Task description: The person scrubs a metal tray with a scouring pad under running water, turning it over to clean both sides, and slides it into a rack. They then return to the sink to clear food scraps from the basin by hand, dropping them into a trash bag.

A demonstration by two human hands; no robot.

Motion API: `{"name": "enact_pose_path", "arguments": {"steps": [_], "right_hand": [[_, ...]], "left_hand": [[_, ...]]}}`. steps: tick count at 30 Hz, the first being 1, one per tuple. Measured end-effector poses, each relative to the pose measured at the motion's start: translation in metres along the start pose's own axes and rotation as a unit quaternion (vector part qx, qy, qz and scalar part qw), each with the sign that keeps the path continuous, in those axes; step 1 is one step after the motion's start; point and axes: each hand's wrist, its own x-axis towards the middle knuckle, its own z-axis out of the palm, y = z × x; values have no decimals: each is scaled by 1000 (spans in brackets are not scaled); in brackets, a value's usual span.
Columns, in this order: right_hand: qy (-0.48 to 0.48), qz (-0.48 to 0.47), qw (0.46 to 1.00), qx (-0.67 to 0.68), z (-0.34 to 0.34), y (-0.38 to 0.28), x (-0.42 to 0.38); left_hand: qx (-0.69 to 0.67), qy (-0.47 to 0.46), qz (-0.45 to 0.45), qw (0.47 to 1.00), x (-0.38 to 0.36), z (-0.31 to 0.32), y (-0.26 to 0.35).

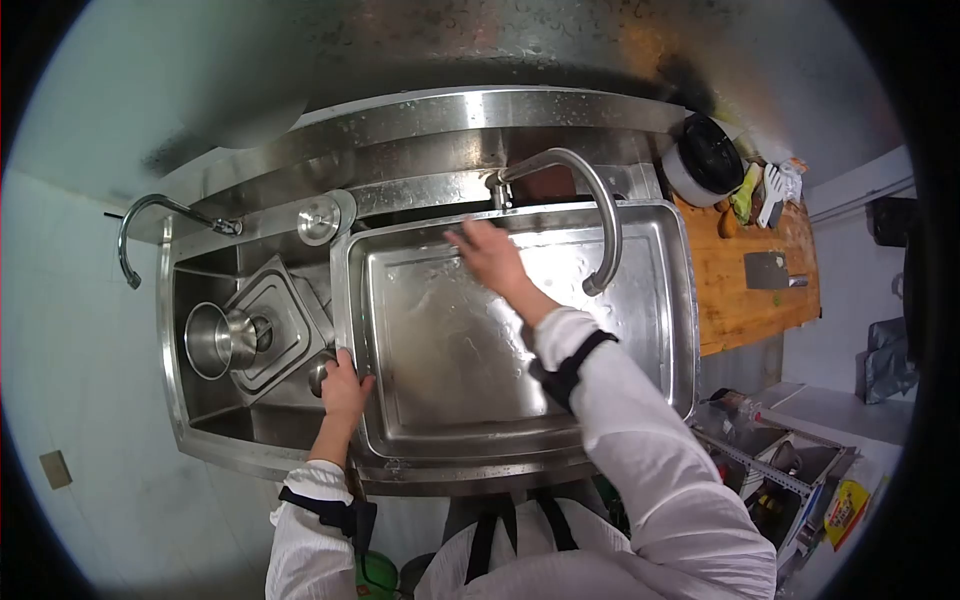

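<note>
A large, wet stainless steel tray (470,340) lies over the right part of the sink. My left hand (345,392) is at its left rim, with the thumb inside the edge and the fingers curled around it. My right hand (490,258) reaches over the far side of the tray, near the far rim and left of the curved faucet (608,215). Its fingers stretch out to the left and are slightly blurred; no object shows in them. Some cloudy water or residue streaks the tray's bottom.
In the left basin are a metal pot (207,340) and a square metal lid (275,345). A second faucet (150,205) arches at far left. To the right, a wooden board (745,315) carries a cleaver (768,270), a white spatula (771,195) and a rice cooker (705,160).
</note>
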Motion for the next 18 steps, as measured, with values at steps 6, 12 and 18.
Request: {"name": "enact_pose_path", "arguments": {"steps": [6,12,18], "right_hand": [[27,251,966,-62,-83,101,-100],[25,342,924,-168,-111,148,-144],[55,218,974,26,-98,85,-166]], "left_hand": [[12,1,15,1000,1,-1,-1],[135,-72,-30,988,6,-12,12],[82,108,182,974,48,-77,151]]}}
